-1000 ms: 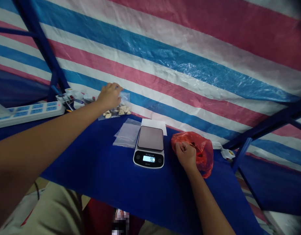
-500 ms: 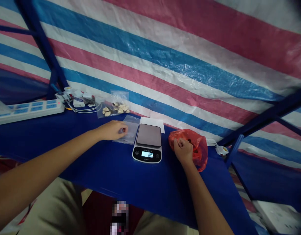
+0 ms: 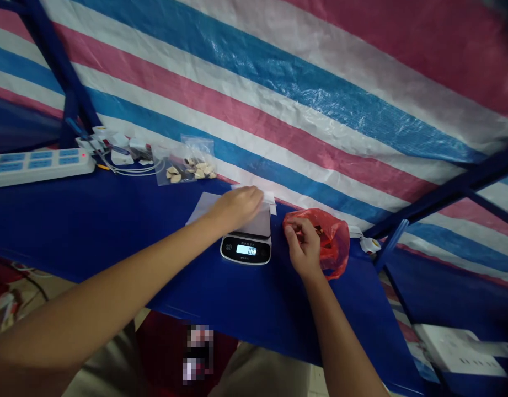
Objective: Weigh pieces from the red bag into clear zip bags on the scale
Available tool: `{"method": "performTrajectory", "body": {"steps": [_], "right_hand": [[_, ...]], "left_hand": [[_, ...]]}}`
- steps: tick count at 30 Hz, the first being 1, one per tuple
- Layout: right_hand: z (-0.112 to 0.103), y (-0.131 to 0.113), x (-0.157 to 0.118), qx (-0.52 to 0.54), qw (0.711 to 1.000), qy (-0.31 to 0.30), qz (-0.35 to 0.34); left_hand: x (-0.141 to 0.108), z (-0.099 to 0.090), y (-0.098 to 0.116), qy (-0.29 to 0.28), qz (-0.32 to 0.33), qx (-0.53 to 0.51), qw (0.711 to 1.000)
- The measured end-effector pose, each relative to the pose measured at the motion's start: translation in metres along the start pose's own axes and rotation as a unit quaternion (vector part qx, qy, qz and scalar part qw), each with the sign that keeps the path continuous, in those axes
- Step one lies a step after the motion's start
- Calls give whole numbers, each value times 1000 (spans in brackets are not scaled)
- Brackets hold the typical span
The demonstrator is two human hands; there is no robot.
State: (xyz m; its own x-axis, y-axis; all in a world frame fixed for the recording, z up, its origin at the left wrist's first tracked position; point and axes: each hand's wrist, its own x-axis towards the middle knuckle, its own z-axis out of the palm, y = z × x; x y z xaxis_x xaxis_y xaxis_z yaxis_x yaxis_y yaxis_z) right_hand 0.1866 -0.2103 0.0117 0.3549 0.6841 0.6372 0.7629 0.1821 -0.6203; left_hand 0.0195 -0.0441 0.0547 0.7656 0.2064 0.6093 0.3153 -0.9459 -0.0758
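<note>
Scale lies lengthwise front-to-back, display at near end.

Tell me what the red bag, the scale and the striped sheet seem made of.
Red bag: thin, slightly see-through plastic film, judging by its crinkles and shine.
Scale: smooth casing, probably hard plastic, given its evenly rounded front edge.
Striped sheet: semi-glossy, likely woven plastic; its wrinkles catch the light.
</note>
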Motion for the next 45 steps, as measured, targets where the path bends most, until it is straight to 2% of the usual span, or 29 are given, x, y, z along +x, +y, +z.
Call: {"method": "performTrajectory", "body": {"steps": [3, 7, 10, 13, 16, 20, 25, 30, 33, 38, 45], "right_hand": [[3, -6, -3, 55, 996, -66, 1], [5, 4, -5, 64, 989, -126, 50], [5, 11, -4, 36, 989, -123, 70], [6, 14, -4, 26, 989, -114, 90], [9, 15, -4, 40, 990, -70, 115], [10, 11, -4, 74, 988, 1, 137], [1, 6, -2, 106, 990, 19, 90], [-8, 3, 4, 119, 989, -60, 68], [-8, -3, 4, 136, 986, -91, 28], [-6, -9, 1, 100, 992, -78, -21], [-2, -8, 0, -18, 996, -46, -75]], "left_hand": [[10, 16, 27, 28, 44, -9, 999], [5, 31, 35, 64, 75, -58, 993], [-1, 35, 29, 88, 86, -114, 986], [-3, 37, 30, 120, 70, -146, 979], [-4, 37, 40, 139, 66, -172, 973], [-7, 35, 61, 136, 89, -206, 965], [-6, 23, 68, 91, 116, -212, 966], [-3, 23, 55, 10, 103, -240, 965], [-7, 29, 54, 19, 87, -297, 951], [-13, 31, 59, 24, 56, -338, 939], [-11, 27, 60, 14, 39, -249, 968]]}}
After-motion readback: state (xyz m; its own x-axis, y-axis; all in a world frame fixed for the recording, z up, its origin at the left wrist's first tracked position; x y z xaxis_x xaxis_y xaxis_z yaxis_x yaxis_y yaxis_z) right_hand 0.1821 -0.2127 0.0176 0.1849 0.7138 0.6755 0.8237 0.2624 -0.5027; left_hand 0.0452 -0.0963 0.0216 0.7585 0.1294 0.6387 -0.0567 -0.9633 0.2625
